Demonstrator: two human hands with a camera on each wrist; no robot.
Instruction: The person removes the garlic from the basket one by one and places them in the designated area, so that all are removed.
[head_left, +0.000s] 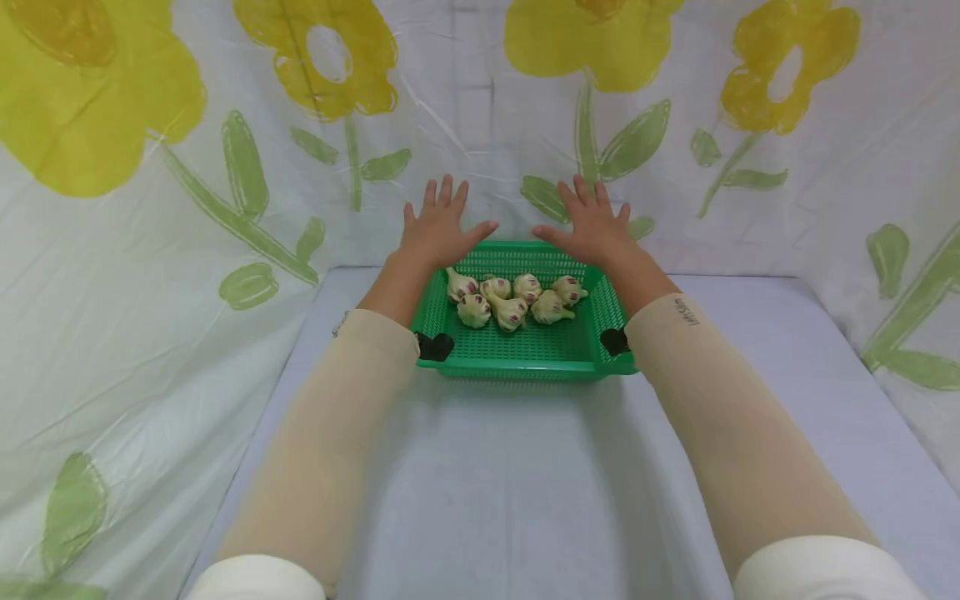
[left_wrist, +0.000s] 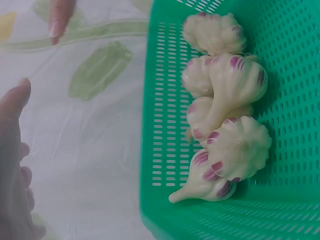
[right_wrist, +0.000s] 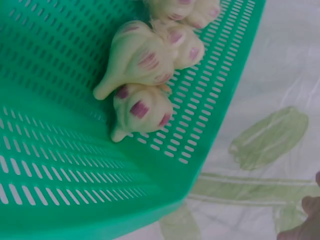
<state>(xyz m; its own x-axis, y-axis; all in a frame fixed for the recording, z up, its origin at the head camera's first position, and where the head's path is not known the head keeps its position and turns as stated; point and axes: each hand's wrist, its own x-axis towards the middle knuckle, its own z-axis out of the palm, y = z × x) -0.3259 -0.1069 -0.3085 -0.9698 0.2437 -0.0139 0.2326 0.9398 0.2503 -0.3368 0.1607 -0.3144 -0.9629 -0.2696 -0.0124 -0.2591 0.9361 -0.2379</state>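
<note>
Several white garlic bulbs with purple patches [head_left: 511,313] lie in a green plastic basket [head_left: 517,367] at the far side of the table. My left hand [head_left: 441,233] is held over the basket's back left corner, fingers spread and empty. Mirroring it, my right hand [head_left: 594,231] is spread over the back right corner, also holding nothing. In the left wrist view the garlic [left_wrist: 240,147] is heaped beside the slotted wall, and part of the left hand [left_wrist: 12,165] shows at the edge. The right wrist view has more garlic [right_wrist: 142,110] and a sliver of the right hand [right_wrist: 307,220].
A pale cloth-covered table [head_left: 510,483] extends in front of the basket. Behind and along the sides hangs a white sheet [head_left: 465,125] printed with yellow flowers and green leaves. Beige sleeves [head_left: 315,433] cover both forearms.
</note>
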